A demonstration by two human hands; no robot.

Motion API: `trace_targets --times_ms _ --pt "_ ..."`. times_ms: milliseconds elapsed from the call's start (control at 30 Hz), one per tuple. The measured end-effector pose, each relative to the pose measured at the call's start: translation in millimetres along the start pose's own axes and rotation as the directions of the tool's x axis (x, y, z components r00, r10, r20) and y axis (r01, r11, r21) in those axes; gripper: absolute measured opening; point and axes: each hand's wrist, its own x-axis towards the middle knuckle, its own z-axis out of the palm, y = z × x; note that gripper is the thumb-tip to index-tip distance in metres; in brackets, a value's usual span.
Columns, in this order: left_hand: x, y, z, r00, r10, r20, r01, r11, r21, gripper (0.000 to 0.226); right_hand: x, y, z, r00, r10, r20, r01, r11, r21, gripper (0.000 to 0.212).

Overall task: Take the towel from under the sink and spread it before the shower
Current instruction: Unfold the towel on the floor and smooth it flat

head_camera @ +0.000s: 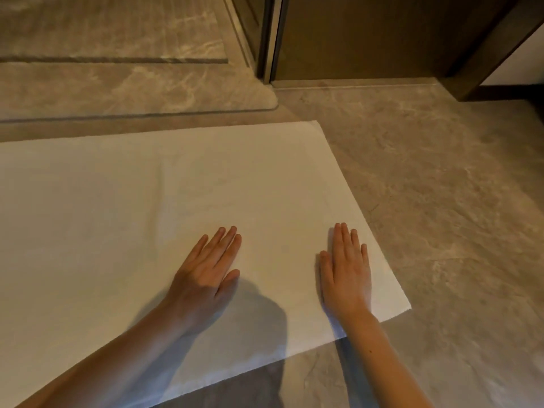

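Pressing towel [176, 187] flat (both palms), door [368, 33] beyond.

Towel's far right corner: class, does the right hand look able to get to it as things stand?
Probably yes. The right hand lies flat on the towel near its right edge, and only bare towel lies between it and the corner; a forward lean may be needed.
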Motion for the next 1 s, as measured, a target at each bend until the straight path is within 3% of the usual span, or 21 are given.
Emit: trace_targets --times_ms 167,400,767,1000 --pt "-3.2 -13.4 -18.7 0.995 -0.099 -0.035 0.101 0.992 0.072 0.054 15.8 -107.0 28.6 0.948 -0.313 0.054 0.305 0.944 0.124 0.058" --pt "-41.5 -60.7 -39.3 0.946 -0.324 0.009 0.320 0.938 0.136 0.059 28.1 -206.9 59.7 0.847 -0.519 0.116 0.499 0.851 0.163 0.057" --pt "-68.3 -87.4 -41.6 0.919 -0.393 0.026 0.384 0.909 0.162 0.061 25.2 -212.5 82.0 0.835 -0.534 0.134 0.519 0.844 0.133 0.058" --pt "-37.6 -86.8 -39.3 0.962 -0.266 0.066 0.250 0.951 0.183 0.054 26.5 -213.6 83.4 0.847 -0.519 0.117 0.506 0.854 0.122 0.055"
